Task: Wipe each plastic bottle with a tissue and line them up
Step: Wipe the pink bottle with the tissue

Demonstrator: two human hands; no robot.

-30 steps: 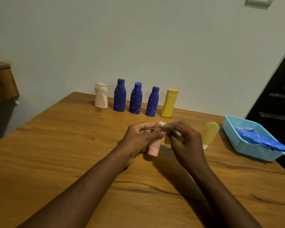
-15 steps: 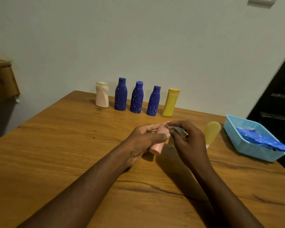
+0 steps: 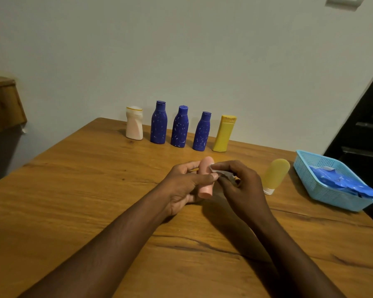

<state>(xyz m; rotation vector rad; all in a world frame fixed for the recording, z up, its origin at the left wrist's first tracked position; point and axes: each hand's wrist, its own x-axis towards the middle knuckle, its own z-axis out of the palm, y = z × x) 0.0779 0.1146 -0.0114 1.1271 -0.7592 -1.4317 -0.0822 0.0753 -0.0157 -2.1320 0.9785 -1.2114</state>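
My left hand (image 3: 182,186) grips a small pink bottle (image 3: 205,176) above the middle of the wooden table (image 3: 73,201), cap end pointing down toward me. My right hand (image 3: 239,190) pinches a white tissue (image 3: 221,172) against the bottle's upper side. Along the far edge stand five bottles in a row: a white one (image 3: 134,123), three blue ones (image 3: 159,123) (image 3: 179,127) (image 3: 202,132) and a yellow one (image 3: 224,134). A pale yellow bottle (image 3: 276,174) rests cap down to the right of my hands.
A light blue plastic basket (image 3: 323,166) holding blue packets (image 3: 345,183) sits at the table's right edge. A wall runs just behind the bottle row. A wooden piece of furniture (image 3: 2,104) stands off to the left, and dark shelving to the right.
The pink bottle has tilted more upright in my left hand, its rounded end now showing above my fingers. My right hand with the tissue has slid along the bottle.
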